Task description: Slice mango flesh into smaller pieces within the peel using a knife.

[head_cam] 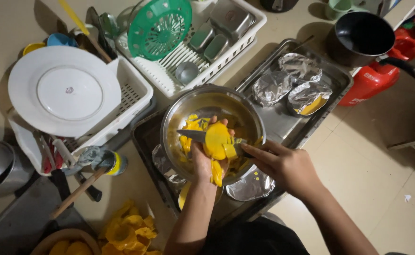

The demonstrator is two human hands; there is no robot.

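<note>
Left hand: the left hand [203,160] is curled around a peeled yellow fruit [217,140] and holds it up over the steel bowl [250,118].
Right hand: the right hand [283,165] is closed around the handle of a knife [195,136], with one finger laid along it.
Knife: the blade lies flat across the fruit and points to the left.
Fruit: it is in the left hand, right above the bowl. A strip of it hangs down by the wrist.
Bowl: it is round and shiny, with yellow fruit pieces inside. It sits on a dark tray [143,137].
Foil cups: three foil cups [290,82] sit in a metal tray [337,80] behind the bowl. One has yellow stuff in it.
Plate: a big white plate [63,89] rests on a white basket [139,94] to the left.
Green basket: a round green basket [160,26] stands in a white dish rack [245,40].
Peels: yellow peels [129,231] lie in a heap on the floor, near the bottom edge.
Pot: a black pot [358,35] is far off to the right.
</note>
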